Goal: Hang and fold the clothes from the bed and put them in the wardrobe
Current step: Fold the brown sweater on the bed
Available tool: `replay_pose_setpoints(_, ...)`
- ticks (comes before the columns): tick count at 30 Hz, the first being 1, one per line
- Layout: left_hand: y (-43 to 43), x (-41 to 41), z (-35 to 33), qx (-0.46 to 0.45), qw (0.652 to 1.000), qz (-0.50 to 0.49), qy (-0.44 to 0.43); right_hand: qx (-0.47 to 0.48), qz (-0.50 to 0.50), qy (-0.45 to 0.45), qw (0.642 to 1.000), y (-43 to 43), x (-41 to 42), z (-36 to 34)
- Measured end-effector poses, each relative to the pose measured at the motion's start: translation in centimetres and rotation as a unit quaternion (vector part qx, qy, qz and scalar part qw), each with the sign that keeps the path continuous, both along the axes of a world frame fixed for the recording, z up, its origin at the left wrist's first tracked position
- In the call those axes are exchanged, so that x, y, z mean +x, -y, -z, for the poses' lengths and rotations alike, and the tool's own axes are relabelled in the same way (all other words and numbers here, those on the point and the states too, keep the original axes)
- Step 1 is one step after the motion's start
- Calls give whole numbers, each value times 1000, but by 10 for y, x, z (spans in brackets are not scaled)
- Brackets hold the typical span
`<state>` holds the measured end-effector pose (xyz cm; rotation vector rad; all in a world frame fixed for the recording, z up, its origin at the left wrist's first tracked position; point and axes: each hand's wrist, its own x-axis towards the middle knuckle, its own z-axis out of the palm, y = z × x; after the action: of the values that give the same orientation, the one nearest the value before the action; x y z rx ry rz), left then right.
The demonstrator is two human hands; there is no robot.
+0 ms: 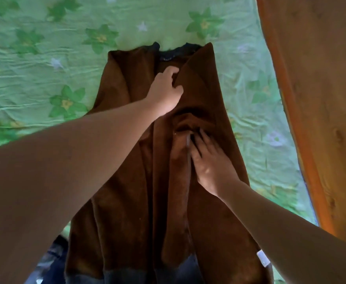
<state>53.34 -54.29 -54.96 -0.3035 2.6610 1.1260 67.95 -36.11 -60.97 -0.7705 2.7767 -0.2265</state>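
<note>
A brown fleece garment (127, 201) with a dark collar and dark hem lies lengthwise on the bed, its sides folded toward the middle. My left hand (166, 89) reaches to its upper part and pinches the edge of the folded right flap near the collar. Lower down, my right hand (209, 160) lies on the middle of the garment with fingers stretched, pressing the fabric; it is blurred. A white tag (263, 258) shows at the garment's lower right.
The bed is covered by a light green sheet (45, 68) with green flower prints. An orange wooden board (321, 99) runs along the bed's right side. Dark clothing (53, 259) lies at the lower left, beside the garment.
</note>
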Motion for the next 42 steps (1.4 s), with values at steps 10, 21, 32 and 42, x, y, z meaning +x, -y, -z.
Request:
replay_pose_setpoints(10, -49, -63, 15, 90, 989, -10, 115, -119, 128, -68, 982, -87, -24, 3)
replay_pose_setpoints(21, -84, -111, 8, 314, 944, -63, 82, -577, 560, 411, 430, -65, -78, -60)
replay_pose_setpoints(32, -81, -105, 15, 213, 965, 71, 138, -636, 583, 318, 392, -68, -76, -51)
replay_pose_setpoints(42, 7, -86, 21, -99, 978, 114, -143, 15, 295, 40, 954, -73, -123, -61)
